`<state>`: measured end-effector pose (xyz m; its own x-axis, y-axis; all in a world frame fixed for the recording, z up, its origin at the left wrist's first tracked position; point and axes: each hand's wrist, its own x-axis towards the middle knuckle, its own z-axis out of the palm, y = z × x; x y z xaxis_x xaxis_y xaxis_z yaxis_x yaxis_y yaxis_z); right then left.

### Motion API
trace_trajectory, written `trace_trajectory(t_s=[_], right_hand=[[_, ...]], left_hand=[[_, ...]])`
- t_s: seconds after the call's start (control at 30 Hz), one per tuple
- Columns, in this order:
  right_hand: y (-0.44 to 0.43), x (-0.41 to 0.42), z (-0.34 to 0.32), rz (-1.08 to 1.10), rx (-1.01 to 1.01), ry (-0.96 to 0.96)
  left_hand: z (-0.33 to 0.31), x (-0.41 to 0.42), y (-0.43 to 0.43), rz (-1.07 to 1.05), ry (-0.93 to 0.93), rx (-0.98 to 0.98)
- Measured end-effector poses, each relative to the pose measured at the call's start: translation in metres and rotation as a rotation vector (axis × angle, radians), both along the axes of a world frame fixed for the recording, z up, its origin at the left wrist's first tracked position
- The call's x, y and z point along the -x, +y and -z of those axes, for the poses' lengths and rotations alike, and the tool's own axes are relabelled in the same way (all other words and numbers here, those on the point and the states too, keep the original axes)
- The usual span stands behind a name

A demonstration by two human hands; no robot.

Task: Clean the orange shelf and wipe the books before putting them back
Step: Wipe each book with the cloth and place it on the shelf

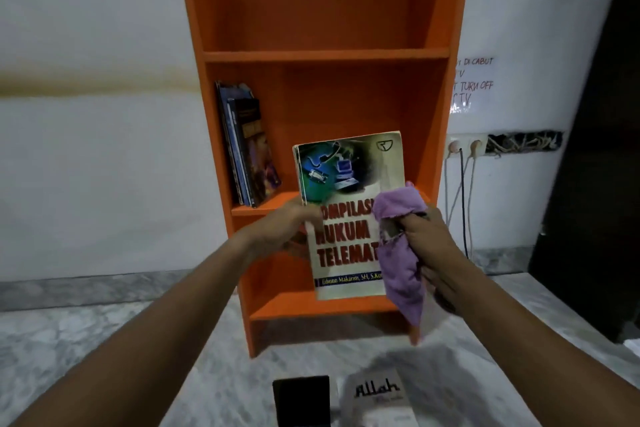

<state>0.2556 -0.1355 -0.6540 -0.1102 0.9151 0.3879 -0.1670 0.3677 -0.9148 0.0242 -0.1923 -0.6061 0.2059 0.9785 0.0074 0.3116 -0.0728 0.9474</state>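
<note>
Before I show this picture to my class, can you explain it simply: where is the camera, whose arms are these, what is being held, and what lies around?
There is one picture, taken by a wide-angle camera worn on a person's head, looking forward and down, so the two bare arms are the wearer's own. The left hand holds a book upright by its edge. The right hand grips a purple cloth against the cover. Behind stands the orange shelf, with a few books leaning in its middle compartment. On the marble floor near the wearer lie a black book and a white book.
</note>
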Motion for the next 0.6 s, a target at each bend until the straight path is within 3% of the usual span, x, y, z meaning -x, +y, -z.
trace_trajectory(t_s=[0.1, 0.2, 0.27, 0.37, 0.47, 0.6], right_hand=[[0.030, 0.012, -0.024, 0.052, -0.055, -0.029], [0.057, 0.034, -0.048, 0.044, -0.107, -0.109], [0.081, 0.052, -0.064, 0.054, -0.152, -0.202], [0.121, 0.086, -0.075, 0.259, -0.316, -0.453], [0.146, 0.121, -0.066, 0.454, -0.291, -0.605], [0.179, 0.177, -0.043, 0.342, -0.130, -0.711]], left_hand=[[-0.008, 0.025, 0.018, 0.059, 0.048, 0.079], [-0.002, 0.042, 0.033, -0.048, 0.050, -0.105], [0.002, 0.049, 0.045, -0.151, -0.046, -0.235], [0.008, 0.061, 0.070, -0.306, -0.141, -0.345], [0.008, 0.068, 0.098, -0.598, 0.002, -0.468], [0.013, 0.077, 0.129, -0.909, 0.203, -0.560]])
